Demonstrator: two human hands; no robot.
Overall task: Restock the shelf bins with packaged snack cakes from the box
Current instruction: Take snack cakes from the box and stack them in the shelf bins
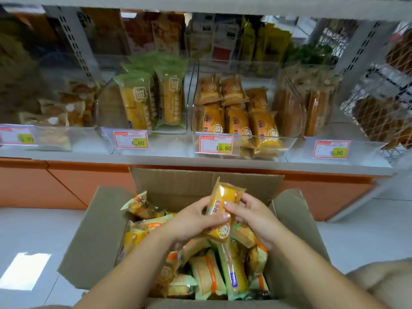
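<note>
An open cardboard box [95, 237] sits on the floor below the shelf, filled with several mixed packaged snack cakes [207, 277]. Above the box, both hands hold one orange-yellow snack cake packet [223, 208] upright. My left hand [191, 221] grips its left side with the thumb across the front. My right hand [254, 217] pinches its right side with the fingertips. On the shelf, a clear bin [287, 143] with a 15.60 tag holds matching orange packets [236, 119]. The clear bin [178, 130] to its left, tagged 6.80, holds taller green-topped cake packs [138, 103].
More clear bins stand at the far left [49, 132] and right [316, 108] of the shelf, with price tags on the front edge. A wire basket [379, 112] hangs at the right. An orange cabinet base [66, 181] runs behind the box. My knee [388, 284] shows at bottom right.
</note>
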